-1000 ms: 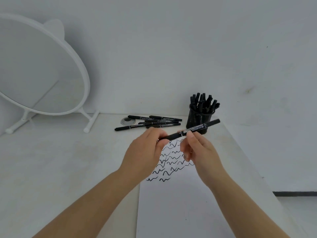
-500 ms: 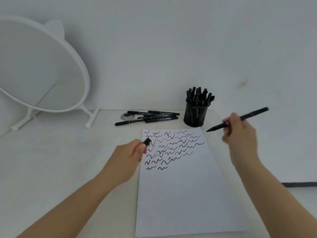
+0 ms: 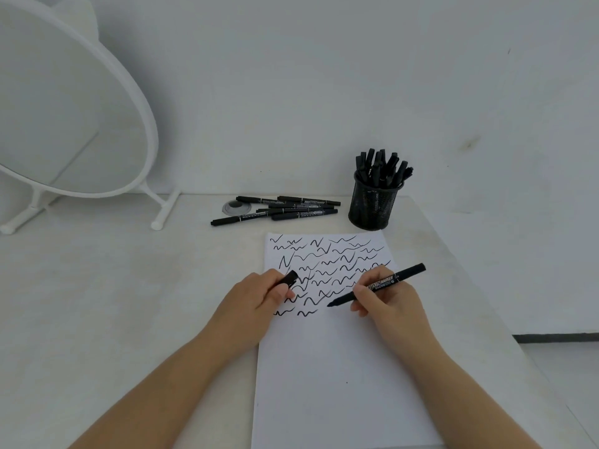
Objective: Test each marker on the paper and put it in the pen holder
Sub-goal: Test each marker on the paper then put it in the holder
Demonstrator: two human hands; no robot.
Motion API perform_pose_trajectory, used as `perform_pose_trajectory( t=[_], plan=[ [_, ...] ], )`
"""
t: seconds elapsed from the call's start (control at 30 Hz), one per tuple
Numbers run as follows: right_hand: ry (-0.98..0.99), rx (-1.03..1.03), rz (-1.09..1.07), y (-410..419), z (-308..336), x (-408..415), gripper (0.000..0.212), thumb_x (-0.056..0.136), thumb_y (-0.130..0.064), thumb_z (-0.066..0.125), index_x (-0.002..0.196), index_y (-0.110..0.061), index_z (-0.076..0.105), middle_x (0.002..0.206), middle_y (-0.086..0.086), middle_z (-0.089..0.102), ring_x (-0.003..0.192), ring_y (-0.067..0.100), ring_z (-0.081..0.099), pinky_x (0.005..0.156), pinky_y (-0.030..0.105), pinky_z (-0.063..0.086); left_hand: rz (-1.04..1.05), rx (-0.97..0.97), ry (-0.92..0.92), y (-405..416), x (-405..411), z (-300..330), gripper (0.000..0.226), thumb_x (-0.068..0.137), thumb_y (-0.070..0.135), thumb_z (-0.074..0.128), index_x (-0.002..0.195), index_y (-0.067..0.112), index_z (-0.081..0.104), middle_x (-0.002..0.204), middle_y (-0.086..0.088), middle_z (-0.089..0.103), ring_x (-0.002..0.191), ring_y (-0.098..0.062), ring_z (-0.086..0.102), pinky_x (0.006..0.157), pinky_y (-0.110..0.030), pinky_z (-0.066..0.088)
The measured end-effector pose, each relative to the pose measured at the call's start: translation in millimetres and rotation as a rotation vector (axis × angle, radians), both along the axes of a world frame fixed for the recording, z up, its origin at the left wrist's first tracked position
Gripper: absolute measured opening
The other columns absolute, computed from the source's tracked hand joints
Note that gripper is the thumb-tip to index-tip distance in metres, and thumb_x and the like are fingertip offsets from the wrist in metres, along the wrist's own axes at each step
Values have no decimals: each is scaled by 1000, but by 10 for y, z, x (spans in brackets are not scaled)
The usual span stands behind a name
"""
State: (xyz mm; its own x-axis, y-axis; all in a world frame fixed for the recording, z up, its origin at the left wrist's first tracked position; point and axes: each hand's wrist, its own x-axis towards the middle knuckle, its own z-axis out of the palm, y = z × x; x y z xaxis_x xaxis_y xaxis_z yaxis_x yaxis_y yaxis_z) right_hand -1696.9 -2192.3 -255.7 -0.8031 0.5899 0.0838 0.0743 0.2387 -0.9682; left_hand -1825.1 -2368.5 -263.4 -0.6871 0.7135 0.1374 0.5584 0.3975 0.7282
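The right hand (image 3: 385, 299) was closed around a black marker (image 3: 377, 284) in a writing grip, its uncovered tip down at the paper (image 3: 340, 367), at or just above the sheet, right of the lowest row of squiggles. Whether the tip actually touched I could not tell. The left hand (image 3: 256, 299) was curled shut on the cap (image 3: 289, 278), with its knuckles resting at the sheet's left edge.

Several things looked likely to go wrong. The sheet lay loose on the table (image 3: 113, 303), so a firm stroke might have dragged or creased it if the left hand had lifted. The heel of the writing hand sat low, close to the ink, and I judged it could smear any mark that was still wet. The cap was small and held only by fingertips; had it slipped, it might have rolled off the table.

The pen holder (image 3: 372, 205) stood beyond the far right corner of the paper, already crowded with markers, and I thought one more would need threading in, or the holder might tip. About five loose markers (image 3: 278, 210) lay in a heap left of it, over a small round grey disc (image 3: 236, 207). A round white mirror (image 3: 64, 102) leaned at the far left, well apart. Nothing stood between the hands and the holder.
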Motion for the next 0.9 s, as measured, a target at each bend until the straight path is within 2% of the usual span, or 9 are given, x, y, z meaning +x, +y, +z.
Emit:
perform_pose_trajectory(
  t=[0.1,0.3,0.37,0.43,0.5,0.57,0.63,0.77,0.9],
  plan=[
    [-36,78,50,-29,-20,-8,20,83,-13,60,70,-28,59,61,-4,68,57,6,59,58,16,43,-1,5,-31,6,-8,-14,24,97,27,37,89,32,59,94,14,64,87,-7,53,71,-17,38],
    [-51,174,-125,69,-82,8,23,81,-13,58,64,-29,55,55,-5,60,47,5,45,44,13,33,6,-12,-36,-4,-21,-24,25,96,27,37,87,35,58,94,14,64,83,-5,52,68,-17,37],
    [15,262,-212,86,-61,17,22,83,-16,61,69,-32,56,64,-15,62,53,3,50,47,14,35,12,-16,-39,-9,-22,-26,25,96,28,37,86,35,58,92,14,64,81,-5,53,67,-18,38],
    [144,261,-222,76,-20,20,22,85,-12,61,78,-33,59,75,-20,62,64,2,54,53,11,38,13,-7,-35,-11,-15,-26,23,95,28,39,85,35,59,89,13,64,75,-5,51,63,-18,37],
    [181,206,-211,51,15,22,23,85,-8,61,82,-30,61,77,-15,64,66,0,54,57,9,39,13,-4,-15,-18,-6,-26,19,94,29,42,84,34,58,85,10,63,73,-7,51,62,-21,37],
    [171,89,-199,35,58,15,20,87,-8,59,82,-27,62,71,-9,65,63,2,56,58,11,42,6,-5,18,-24,7,-23,16,94,28,45,86,34,58,81,12,63,71,-4,51,60,-18,36],
    [184,-80,-167,33,131,-7,19,91,-11,54,80,-22,64,62,-5,66,57,3,56,52,14,43,-1,0,35,-22,16,-19,14,93,28,47,91,32,59,80,16,63,69,-1,50,59,-16,36],
    [269,-426,-111,-12,223,-130,32,93,-13,46,68,-18,65,53,3,62,48,12,52,43,20,40,-1,22,38,-19,15,-29,11,92,29,50,90,34,59,80,9,60,72,-6,47,67,-23,40],
    [289,-455,-130,-63,122,-183,22,93,-8,45,74,-13,55,50,4,61,44,14,48,42,20,38,-21,27,49,-35,18,-40,10,91,29,52,90,38,56,75,19,57,72,-2,46,63,-12,35]
  ],
)
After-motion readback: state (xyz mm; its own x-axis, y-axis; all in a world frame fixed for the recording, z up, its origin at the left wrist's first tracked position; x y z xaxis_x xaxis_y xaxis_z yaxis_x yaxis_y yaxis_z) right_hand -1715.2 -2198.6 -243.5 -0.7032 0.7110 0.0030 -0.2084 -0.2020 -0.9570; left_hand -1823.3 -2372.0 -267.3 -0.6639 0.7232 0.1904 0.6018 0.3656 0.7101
